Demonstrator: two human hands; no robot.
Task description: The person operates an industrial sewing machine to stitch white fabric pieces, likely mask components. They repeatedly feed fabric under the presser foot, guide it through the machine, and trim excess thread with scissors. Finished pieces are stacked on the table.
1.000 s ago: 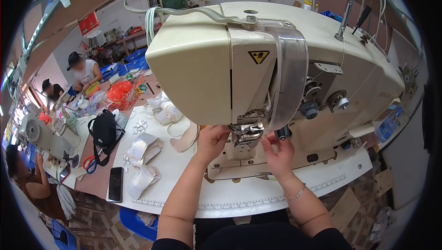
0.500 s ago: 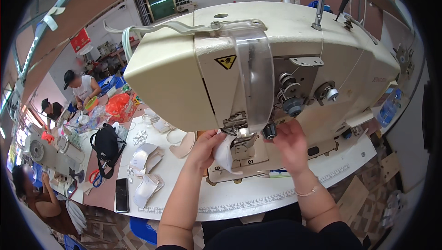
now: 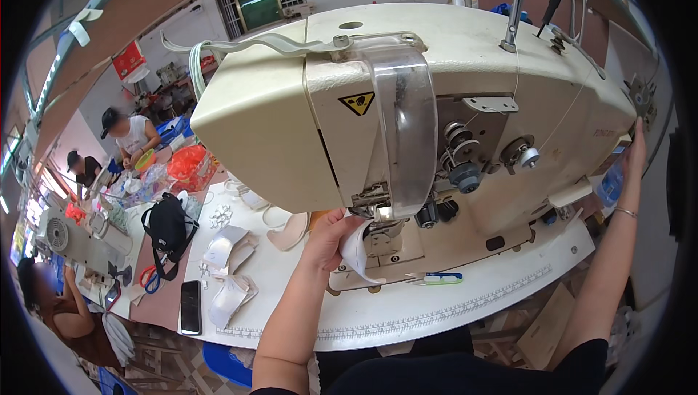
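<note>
My left hand point(image 3: 325, 241) pinches a curved white fabric piece point(image 3: 354, 251) at the needle area of a large cream sewing machine point(image 3: 262, 118). The piece hangs down in front of the machine's bed, its lower tip pointing right. My right hand point(image 3: 635, 153) is far to the right, against the machine's right end, fingers stretched upward and seen from the side. What its palm touches is hidden. A blue-handled thread snipper point(image 3: 442, 277) lies on the white table point(image 3: 392, 315) below the bed.
Left of the machine lie stacked white fabric pieces point(image 3: 231, 299), a beige piece point(image 3: 289, 230), a black phone point(image 3: 190, 308) and a black bag point(image 3: 169, 228). Red-and-blue scissors point(image 3: 150, 280) are beside the bag. Several people work at the left. A blue bottle point(image 3: 609, 185) stands at right.
My right hand has left the area beside the needle and moved right to the machine's far end. My left hand keeps the white fabric piece in place.
</note>
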